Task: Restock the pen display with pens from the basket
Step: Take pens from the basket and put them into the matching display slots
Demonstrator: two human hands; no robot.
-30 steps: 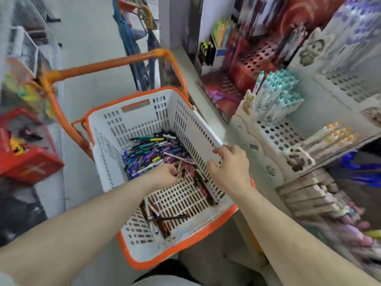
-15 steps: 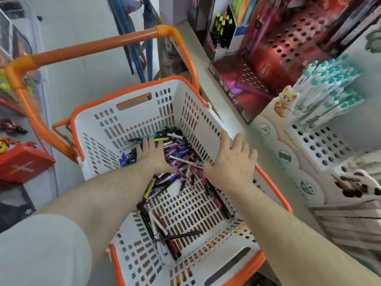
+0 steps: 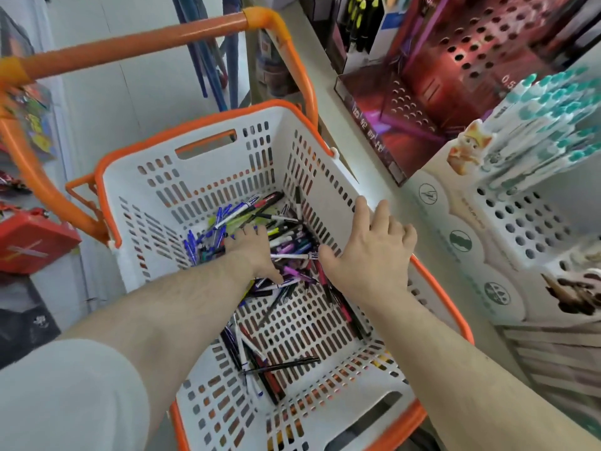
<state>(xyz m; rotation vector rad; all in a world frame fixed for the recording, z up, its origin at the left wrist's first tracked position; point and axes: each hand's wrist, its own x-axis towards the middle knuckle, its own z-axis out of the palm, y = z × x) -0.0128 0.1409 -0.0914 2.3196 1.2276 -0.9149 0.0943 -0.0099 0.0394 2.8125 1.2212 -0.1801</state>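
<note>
A white basket [image 3: 208,177] with an orange rim and orange handle holds a pile of loose pens [image 3: 286,236] in blue, purple, black and white. My left hand [image 3: 252,255] reaches down into the pile, palm down, fingers spread over the pens; whether it holds any I cannot tell. My right hand [image 3: 374,252] rests flat on the basket's right wall and rim, fingers straight. The white pen display [image 3: 520,222] with rows of holes stands to the right, with teal-capped pens [image 3: 549,125] in its upper rows.
A dark red perforated display [image 3: 455,79] stands on the shelf behind the white one. A box of yellow-and-black markers [image 3: 354,24] sits at the back. More loose pens [image 3: 260,362] lie near the basket's front. Red items [image 3: 29,242] sit at the left.
The view has closed in on the basket. My left hand went from the pile's near edge deeper into the pens. My right hand slid along the basket's right rim and flattened.
</note>
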